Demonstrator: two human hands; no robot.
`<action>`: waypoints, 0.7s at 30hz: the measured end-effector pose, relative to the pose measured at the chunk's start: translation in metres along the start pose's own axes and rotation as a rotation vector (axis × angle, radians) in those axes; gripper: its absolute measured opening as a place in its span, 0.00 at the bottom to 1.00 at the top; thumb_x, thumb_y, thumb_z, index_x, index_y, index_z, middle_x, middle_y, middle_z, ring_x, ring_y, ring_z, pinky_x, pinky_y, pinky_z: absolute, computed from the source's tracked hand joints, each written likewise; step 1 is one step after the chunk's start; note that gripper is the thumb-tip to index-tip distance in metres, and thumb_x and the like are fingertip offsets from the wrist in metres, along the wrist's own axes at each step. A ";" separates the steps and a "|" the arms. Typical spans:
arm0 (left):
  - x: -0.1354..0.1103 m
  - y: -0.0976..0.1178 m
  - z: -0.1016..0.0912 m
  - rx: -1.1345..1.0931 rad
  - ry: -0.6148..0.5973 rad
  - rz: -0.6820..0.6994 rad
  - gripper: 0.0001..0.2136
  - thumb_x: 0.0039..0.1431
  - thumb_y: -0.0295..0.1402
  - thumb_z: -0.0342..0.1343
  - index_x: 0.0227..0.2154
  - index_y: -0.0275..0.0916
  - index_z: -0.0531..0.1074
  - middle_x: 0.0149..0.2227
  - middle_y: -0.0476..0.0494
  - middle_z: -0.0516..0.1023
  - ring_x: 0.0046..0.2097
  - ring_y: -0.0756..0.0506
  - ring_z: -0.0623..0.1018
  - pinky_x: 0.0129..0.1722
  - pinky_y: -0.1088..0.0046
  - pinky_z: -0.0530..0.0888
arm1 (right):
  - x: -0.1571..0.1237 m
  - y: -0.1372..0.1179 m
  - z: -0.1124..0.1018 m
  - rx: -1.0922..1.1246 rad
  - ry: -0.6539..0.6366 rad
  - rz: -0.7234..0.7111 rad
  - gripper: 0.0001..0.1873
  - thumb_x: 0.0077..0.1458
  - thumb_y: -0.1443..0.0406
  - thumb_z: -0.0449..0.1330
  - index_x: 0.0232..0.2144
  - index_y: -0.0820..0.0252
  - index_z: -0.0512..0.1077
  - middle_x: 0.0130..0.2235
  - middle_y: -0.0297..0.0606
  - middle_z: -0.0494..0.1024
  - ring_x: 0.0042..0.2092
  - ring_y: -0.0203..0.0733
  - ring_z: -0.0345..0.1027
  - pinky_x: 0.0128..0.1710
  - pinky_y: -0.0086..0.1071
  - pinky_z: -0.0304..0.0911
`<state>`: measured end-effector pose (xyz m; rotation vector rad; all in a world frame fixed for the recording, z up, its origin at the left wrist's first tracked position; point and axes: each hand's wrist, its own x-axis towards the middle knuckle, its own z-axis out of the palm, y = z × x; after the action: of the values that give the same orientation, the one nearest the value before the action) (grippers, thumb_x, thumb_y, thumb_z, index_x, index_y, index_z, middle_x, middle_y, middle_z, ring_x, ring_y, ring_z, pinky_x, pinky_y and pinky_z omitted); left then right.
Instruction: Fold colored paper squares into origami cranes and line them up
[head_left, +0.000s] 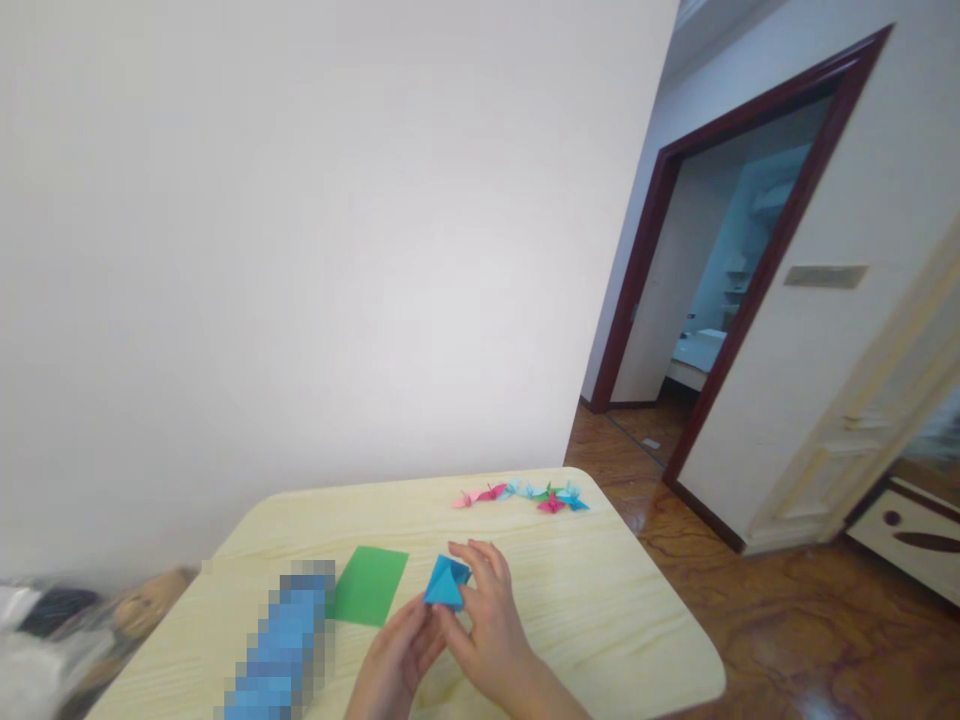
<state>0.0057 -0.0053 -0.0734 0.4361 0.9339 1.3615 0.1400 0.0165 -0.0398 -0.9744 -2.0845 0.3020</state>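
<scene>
Left hand point(394, 655) and right hand point(487, 630) have a closed grip on a blue origami piece point(446, 585), held over the surface point(585, 620). Green paper sheet point(367, 585) sits just left of the grip, and a row of paper cranes point(521, 495) lines up farther ahead.

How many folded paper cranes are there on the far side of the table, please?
7, I think. They lie in a row near the far edge of the table: a pink crane, a red crane, two light blue cranes, a green crane, a magenta crane, a blue crane. They overlap, so some may be hidden.
</scene>
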 end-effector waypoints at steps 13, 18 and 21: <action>0.003 -0.004 -0.001 0.018 0.005 0.081 0.20 0.30 0.42 0.69 0.29 0.38 0.78 0.34 0.41 0.82 0.40 0.40 0.78 0.41 0.66 0.73 | 0.002 -0.006 -0.005 -0.035 -0.064 -0.054 0.05 0.46 0.67 0.58 0.30 0.57 0.72 0.55 0.39 0.61 0.55 0.52 0.50 0.56 0.51 0.41; 0.002 -0.004 0.003 -0.027 0.054 0.129 0.17 0.30 0.41 0.69 0.26 0.38 0.77 0.28 0.46 0.81 0.33 0.47 0.78 0.36 0.74 0.73 | 0.001 -0.007 -0.003 -0.029 -0.062 -0.044 0.06 0.46 0.68 0.58 0.30 0.58 0.72 0.57 0.40 0.57 0.57 0.52 0.47 0.56 0.49 0.45; 0.002 -0.005 0.005 -0.023 0.078 0.162 0.16 0.32 0.42 0.69 0.25 0.38 0.77 0.27 0.49 0.81 0.33 0.48 0.78 0.35 0.77 0.73 | 0.001 -0.006 -0.002 -0.001 -0.042 -0.021 0.05 0.46 0.69 0.58 0.30 0.59 0.71 0.58 0.40 0.56 0.58 0.52 0.46 0.56 0.47 0.47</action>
<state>0.0126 -0.0029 -0.0743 0.4512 0.9618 1.5439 0.1376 0.0124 -0.0353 -0.9534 -2.1317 0.3131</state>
